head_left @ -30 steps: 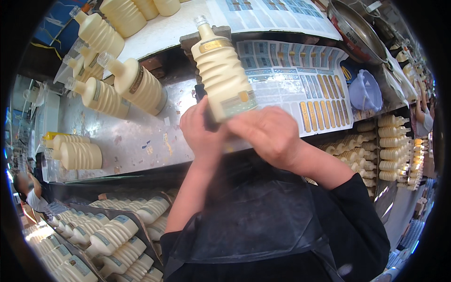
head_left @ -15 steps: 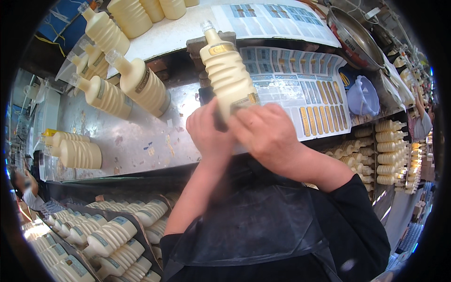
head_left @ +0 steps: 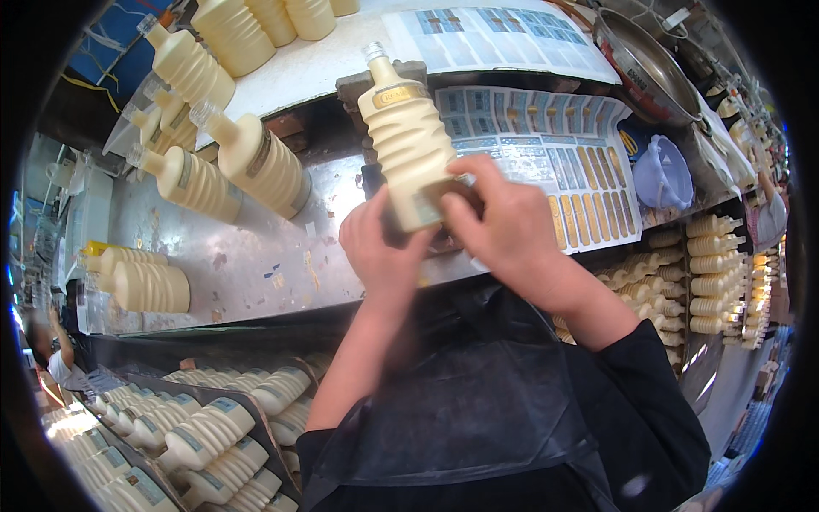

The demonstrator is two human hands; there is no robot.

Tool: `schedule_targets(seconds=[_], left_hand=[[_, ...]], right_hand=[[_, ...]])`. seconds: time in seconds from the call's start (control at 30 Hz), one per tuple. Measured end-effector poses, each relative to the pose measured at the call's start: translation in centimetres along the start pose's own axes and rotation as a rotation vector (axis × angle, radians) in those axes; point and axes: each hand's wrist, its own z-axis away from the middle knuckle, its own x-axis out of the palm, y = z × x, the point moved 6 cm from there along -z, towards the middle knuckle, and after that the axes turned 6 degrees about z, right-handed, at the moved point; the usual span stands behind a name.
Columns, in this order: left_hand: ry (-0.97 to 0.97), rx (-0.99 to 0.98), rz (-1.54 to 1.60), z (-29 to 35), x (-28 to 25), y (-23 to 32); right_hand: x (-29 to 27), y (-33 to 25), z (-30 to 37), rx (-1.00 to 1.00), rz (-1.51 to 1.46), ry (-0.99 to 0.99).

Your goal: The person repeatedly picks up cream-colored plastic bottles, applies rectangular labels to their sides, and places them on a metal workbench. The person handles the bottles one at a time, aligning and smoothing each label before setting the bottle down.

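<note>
Cream ribbed bottle (head_left: pixel 411 128) at 12 o'clock from the centre, neck tilted slightly toward 11. Left hand (head_left: pixel 374 246): curled around the base at the bottle's 7 o'clock, gripping it. Right hand (head_left: pixel 505 224): half-closed, shifted since the earlier frame from across the lower face to the 4 o'clock edge; whether its fingertips pinch anything cannot be told. Label sheet (head_left: pixel 542 169) at 2 o'clock, unchanged.

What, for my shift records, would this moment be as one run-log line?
left hand: holding cream bottle near base | right hand: at bottle's lower part | bottle: ridged, neck pointing away | label sheet: right of bottle
</note>
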Motion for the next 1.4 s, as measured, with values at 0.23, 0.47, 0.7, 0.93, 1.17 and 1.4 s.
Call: schedule_targets(seconds=[0.23, 0.47, 0.7, 0.93, 1.17, 1.4], left_hand=[[-0.107, -0.038, 0.045, 0.2, -0.1, -1.0], [-0.028, -0.415, 0.311, -0.2, 1.7, -3.0], [0.035, -0.355, 0.497, 0.2, 2.2, -4.1], [0.021, -0.451, 0.434, -0.2, 1.9, -4.2], [-0.003, -0.430, 0.373, 0.2, 2.1, -4.4], [-0.013, -0.463, 0.645, 0.2, 2.6, -4.0]], right_hand=[[1.2, 3.4, 0.5, 0.114, -0.003, -0.104], [2.5, 7.7, 1.9, 0.329, -0.176, -0.154], [3.0, 9.3, 2.4, 0.357, -0.192, -0.135], [1.8, 2.3, 1.7, 0.040, -0.284, -0.081], [2.4, 6.4, 1.8, 0.237, -0.194, -0.120], [4.7, 10.9, 3.8, 0.436, -0.457, -0.097]])
